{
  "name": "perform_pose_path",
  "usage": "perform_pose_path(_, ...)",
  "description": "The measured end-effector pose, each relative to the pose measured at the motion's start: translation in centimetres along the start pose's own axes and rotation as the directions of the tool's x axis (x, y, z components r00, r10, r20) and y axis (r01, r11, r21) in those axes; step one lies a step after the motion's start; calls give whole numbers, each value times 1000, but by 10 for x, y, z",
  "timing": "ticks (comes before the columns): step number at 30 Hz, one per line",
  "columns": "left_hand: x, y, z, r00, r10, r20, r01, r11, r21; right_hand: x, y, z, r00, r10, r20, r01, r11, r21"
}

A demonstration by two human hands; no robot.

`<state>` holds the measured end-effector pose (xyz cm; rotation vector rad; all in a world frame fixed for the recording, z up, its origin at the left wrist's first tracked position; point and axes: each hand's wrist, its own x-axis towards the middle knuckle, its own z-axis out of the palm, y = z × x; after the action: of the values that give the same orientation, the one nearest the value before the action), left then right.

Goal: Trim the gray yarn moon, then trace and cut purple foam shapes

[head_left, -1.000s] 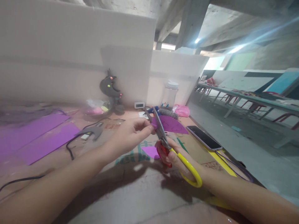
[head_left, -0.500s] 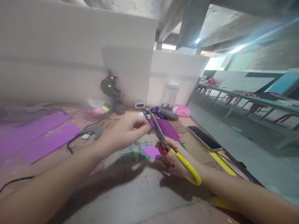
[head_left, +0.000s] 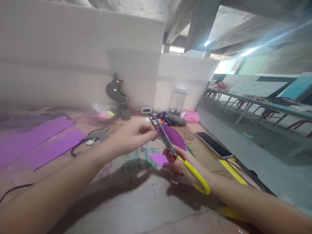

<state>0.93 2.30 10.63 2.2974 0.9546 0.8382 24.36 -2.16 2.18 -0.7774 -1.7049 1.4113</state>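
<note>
My left hand [head_left: 136,136] is closed in a pinch on the edge of a purple sheet [head_left: 174,136], paper or felt, with a curved outline and faint drawn lines. In my right hand [head_left: 181,162] is a pair of scissors [head_left: 167,139] with yellow and red handles. Its blades point up and away, slightly parted, crossing the sheet right beside my left fingertips. How much of the sheet lies between the blades is hard to make out. Below the blades, a small purple scrap [head_left: 159,159] lies on the table near my right fingers.
Purple sheets [head_left: 53,146] and a black cable [head_left: 74,149] lie at left. Behind my hands stand a bowl [head_left: 103,113], a dark crescent ornament [head_left: 115,90], a small clock [head_left: 146,110], grey yarn [head_left: 176,120] and a clear bottle [head_left: 178,99]. A phone [head_left: 214,144] rests at right.
The curved purple sheet has swung slightly left and down beside the blades. More of the pen behind my left hand shows. Both hands keep nearly the same place.
</note>
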Motion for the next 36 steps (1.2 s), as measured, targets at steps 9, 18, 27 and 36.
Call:
perform_pose_path(9,0,2,1,1000,-12,-14,11,999,-49,-2,1,0,999,-29,-19,27,996,-80)
perform_pose_path(18,1,-1,0,1000,-11,10,11,995,-97,-3,-1,-1,999,6,-31,-10,994,-109)
perform_pose_path(27,5,-10,3,999,-23,43,31,981,-193,-1,-8,1,999,-1,-51,-5,995,-105)
perform_pose_path(36,5,-16,5,998,-29,53,42,964,-261,0,-6,-2,999,-11,-37,6,990,-143)
